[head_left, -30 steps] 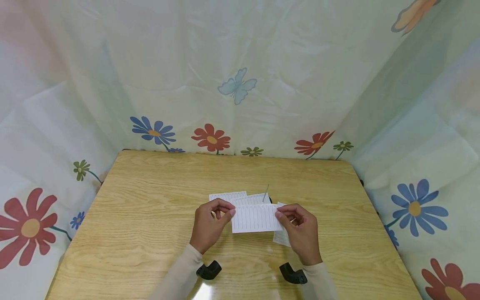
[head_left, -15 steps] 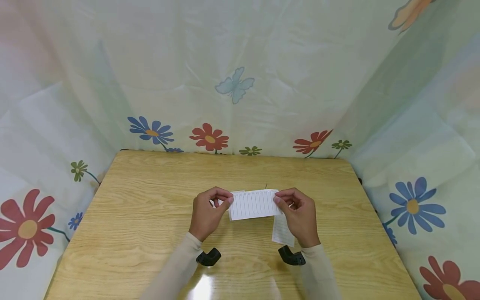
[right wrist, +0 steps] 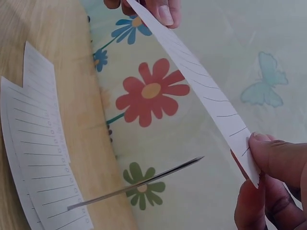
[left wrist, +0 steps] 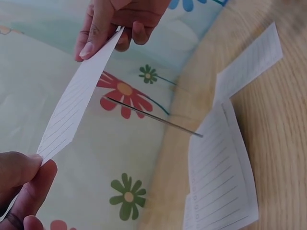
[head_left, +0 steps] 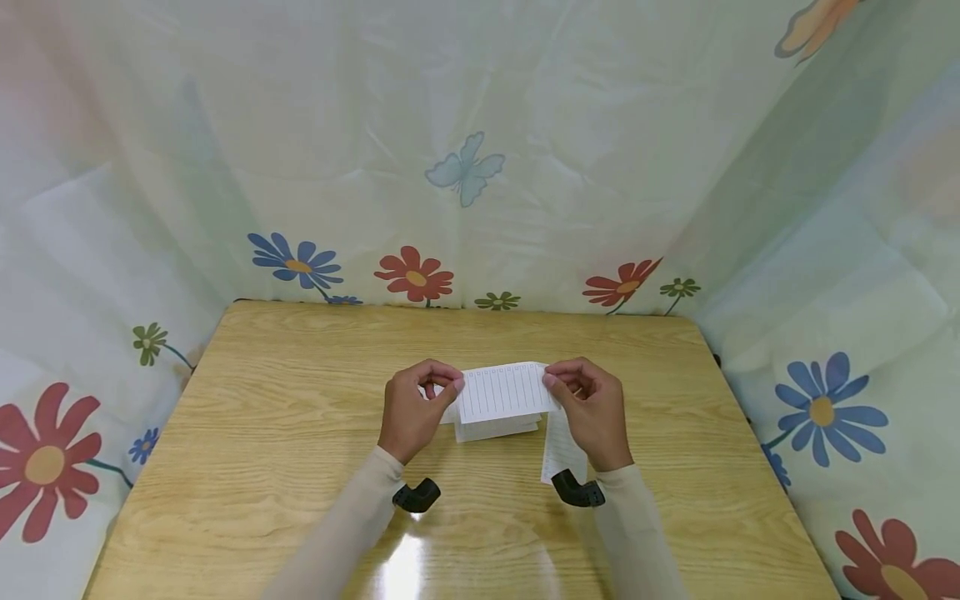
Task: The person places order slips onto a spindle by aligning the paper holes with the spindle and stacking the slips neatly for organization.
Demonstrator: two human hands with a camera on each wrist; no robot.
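My left hand [head_left: 416,412] and right hand [head_left: 596,417] pinch opposite ends of a white lined checklist slip [head_left: 501,393], thumbs on the near face, and hold it raised and stretched between them. In the left wrist view, a thin metal spike [left wrist: 158,118] rises through lined slips [left wrist: 218,177] stacked over its base. The right wrist view shows the spike's pointed tip [right wrist: 201,157] apart from the held slip. In the head view that slip hides the spike. The spike's base is hidden.
Another lined slip [head_left: 561,454] lies on the wooden table [head_left: 300,467] below the right hand. Curtains [head_left: 337,167] printed with flowers and a butterfly stand around the table's back and sides. A black wrist mount [head_left: 417,496] sits at each sleeve.
Both hands have moved forward, away from me, with the slip between them. It now covers the spike in the head view, and more of the stacked slips shows below it.
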